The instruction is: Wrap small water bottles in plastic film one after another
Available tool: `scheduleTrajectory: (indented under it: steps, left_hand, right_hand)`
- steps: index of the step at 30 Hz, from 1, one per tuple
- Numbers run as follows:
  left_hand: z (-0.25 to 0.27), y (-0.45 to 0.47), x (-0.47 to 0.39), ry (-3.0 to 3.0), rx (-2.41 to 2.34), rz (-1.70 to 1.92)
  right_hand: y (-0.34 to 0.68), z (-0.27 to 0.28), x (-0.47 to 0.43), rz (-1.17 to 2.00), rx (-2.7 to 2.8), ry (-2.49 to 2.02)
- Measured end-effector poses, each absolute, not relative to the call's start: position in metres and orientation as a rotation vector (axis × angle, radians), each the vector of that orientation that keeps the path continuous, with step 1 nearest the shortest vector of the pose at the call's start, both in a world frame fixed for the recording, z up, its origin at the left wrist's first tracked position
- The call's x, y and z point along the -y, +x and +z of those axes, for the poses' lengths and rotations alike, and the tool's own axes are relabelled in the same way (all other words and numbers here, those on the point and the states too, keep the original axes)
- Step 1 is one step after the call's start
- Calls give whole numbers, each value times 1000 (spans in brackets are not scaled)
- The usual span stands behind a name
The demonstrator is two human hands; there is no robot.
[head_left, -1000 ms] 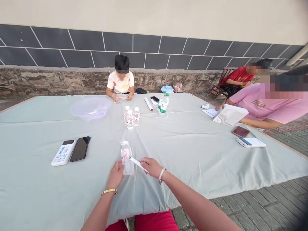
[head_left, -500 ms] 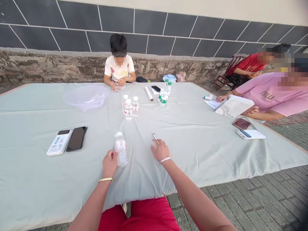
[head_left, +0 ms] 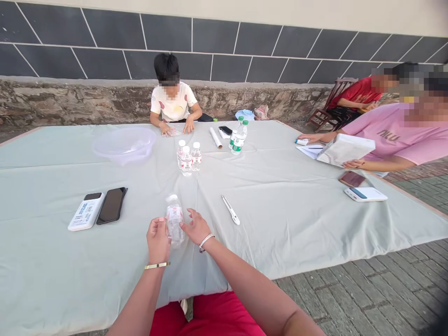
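A small clear water bottle [head_left: 175,215] with a white cap and a pink-and-white label lies or leans on the cloth in front of me. Thin clear plastic seems to surround it. My left hand [head_left: 158,237] is closed at the bottle's left side, fingers bent against its edge. On the other side is my right hand [head_left: 196,228], fingers apart and curved, the thumb at the bottle's side. To the right of that hand a slim white pen-shaped tool [head_left: 230,210] lies on the cloth.
Several small bottles [head_left: 186,161] stand together ahead, with green-capped bottles [head_left: 239,137] and a roll [head_left: 215,138] beyond. A clear basin [head_left: 124,144], power bank [head_left: 86,212] and phone [head_left: 112,206] are on the left. People sit across and at right; one holds a white box [head_left: 346,149].
My right hand has left the white pen-shaped tool and moved left to the bottle. My left hand stays at the bottle. The person across has spread their hands on clear plastic.
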State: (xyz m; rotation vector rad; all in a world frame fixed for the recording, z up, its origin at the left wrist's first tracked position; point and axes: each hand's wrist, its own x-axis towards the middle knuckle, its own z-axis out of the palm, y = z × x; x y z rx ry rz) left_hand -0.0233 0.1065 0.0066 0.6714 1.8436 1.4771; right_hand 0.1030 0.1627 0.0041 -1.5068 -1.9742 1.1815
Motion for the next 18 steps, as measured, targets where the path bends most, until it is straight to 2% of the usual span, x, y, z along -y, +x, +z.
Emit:
scheduleTrajectory:
  steps: [6,18]
  left_hand:
    - [1,-47,-95,829,-1881,1184]
    - [20,29,-107,1446,-1756,867]
  right_hand:
    - [107,2,-161,1234,1938,-1535]
    - [107,11,-213,1450,1759,-1644]
